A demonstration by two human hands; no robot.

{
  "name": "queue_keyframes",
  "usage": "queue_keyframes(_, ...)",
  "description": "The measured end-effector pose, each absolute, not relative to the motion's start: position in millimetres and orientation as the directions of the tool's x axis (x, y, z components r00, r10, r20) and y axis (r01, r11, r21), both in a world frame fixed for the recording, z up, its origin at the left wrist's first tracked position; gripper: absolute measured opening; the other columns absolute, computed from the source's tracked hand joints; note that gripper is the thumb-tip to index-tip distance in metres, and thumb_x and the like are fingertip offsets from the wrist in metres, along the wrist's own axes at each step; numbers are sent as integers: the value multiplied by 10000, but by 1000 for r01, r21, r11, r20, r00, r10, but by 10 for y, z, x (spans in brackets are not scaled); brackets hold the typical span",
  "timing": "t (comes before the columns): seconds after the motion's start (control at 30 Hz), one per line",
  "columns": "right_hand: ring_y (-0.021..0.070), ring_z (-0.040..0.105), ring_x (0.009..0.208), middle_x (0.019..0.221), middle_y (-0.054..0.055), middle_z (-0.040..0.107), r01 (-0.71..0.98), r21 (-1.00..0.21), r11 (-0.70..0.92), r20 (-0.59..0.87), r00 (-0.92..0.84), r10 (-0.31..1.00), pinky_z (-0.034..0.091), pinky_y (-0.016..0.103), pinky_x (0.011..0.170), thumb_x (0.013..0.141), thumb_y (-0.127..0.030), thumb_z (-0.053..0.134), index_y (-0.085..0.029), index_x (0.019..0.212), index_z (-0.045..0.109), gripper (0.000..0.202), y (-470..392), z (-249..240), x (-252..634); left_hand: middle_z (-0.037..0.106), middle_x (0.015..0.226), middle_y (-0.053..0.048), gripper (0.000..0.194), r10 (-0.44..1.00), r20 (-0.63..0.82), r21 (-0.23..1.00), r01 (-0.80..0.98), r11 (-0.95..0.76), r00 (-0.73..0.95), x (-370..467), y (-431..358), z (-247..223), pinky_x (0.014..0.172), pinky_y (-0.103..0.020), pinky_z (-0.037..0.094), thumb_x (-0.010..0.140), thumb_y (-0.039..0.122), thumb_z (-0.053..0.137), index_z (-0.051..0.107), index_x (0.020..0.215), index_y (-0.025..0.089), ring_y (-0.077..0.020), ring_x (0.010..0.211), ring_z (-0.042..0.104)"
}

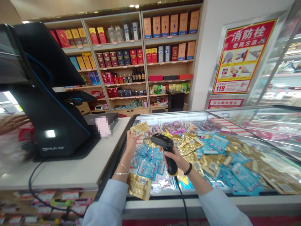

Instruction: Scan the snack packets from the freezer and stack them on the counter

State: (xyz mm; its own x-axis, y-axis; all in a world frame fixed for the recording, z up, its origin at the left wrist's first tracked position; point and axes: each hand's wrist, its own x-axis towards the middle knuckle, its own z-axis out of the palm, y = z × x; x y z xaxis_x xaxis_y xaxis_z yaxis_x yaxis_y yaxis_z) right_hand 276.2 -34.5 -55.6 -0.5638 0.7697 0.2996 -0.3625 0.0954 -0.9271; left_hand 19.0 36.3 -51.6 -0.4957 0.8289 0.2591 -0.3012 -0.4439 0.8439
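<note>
Head view, with the barcode scanner (pixel 163 140) as the landmark: the right hand (pixel 175 157) is wrapped around its handle, fingers closed on the grip; whether the trigger is pressed, I cannot tell. The left hand (pixel 131 142), left of the scanner, is nearly closed in a pinch on the near edge of a small gold packet (pixel 140 128), which is raised above the freezer (pixel 164 205).

The relation that matters is between packet and scanner. The packet is to the left of the scanner's head and slightly beyond it, a short gap apart, not touching. Its long axis runs roughly crosswise, the right end a little higher, and a printed barcode patch shows near its lower edge. The scanner's nose points leftward, toward the packet's side, while its handle slopes down to the right and its cable (pixel 181 194) drops toward the wearer. The left hand is the nearer one to the packet, being on it.

Around the scanner, on the freezer's glass top, blue packets (pixel 147 169) are spread just left of it, with more blue and gold ones to its right. A larger gold pouch (pixel 140 186) lies nearer the wearer, below left. Farther left of the scanner, a checkout terminal (pixel 63 138) stands on the white tabletop (pixel 94 171); beyond that, another person's hand (pixel 14 124) shows blurred.
</note>
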Motion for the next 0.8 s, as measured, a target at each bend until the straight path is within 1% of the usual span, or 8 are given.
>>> queue_keyframes(0.17,138,553,348,534,-58,638,-382,-921,81,295,-544,786,445,233,340,793,-495,741,-227,990,512,404,-290,-579,2742,679,995,-43,72,822,135,879,-316,-357,-553,128,320,-564,886,-443,617,848,218,513,445,869,232,-199,1034,684)
queue_keyframes(0.23,138,558,346,529,-56,636,-387,-920,55,275,-539,797,450,232,335,774,-510,740,-219,959,531,403,-272,-574,2737,674,952,-43,74,808,90,883,-328,-336,-583,108,283,-543,876,-437,621,822,177,503,459,859,224,-200,1006,689)
queue_keyframes(0.33,138,566,349,515,-57,626,-406,-913,37,256,-500,827,459,228,335,752,-535,735,-211,922,549,410,-269,-546,2788,676,901,-39,77,813,74,881,-344,-324,-577,152,238,-476,866,-468,624,788,171,510,469,833,217,-215,973,698)
queue_keyframes(0.43,129,554,343,498,-51,617,-432,-900,47,257,-442,859,455,219,334,753,-530,725,-205,866,555,384,-293,-492,2967,695,890,-41,114,861,86,870,-383,-310,-501,372,226,-402,874,-496,623,725,154,527,492,818,209,-226,954,704)
queue_keyframes(0.57,128,540,335,494,-50,614,-467,-880,89,258,-312,915,461,226,327,738,-507,739,-205,842,558,367,-317,-386,3420,710,893,-39,199,948,76,852,-475,-223,-309,983,258,-324,911,-513,614,664,125,532,539,848,200,-219,935,710)
queue_keyframes(0.7,138,546,338,500,-45,614,-462,-866,191,298,-169,939,472,239,333,747,-496,732,-195,888,584,365,-316,-266,4009,699,908,-39,170,979,51,834,-531,-151,-199,1770,329,-269,928,-511,609,707,137,548,525,858,213,-204,924,703)
queue_keyframes(0.8,136,538,339,500,-42,604,-432,-859,273,338,-79,938,462,240,336,754,-502,717,-194,884,598,355,-324,-205,4462,686,1002,-51,152,992,62,832,-544,-113,-113,2334,391,-251,948,-496,598,764,158,557,514,896,221,-203,979,691)
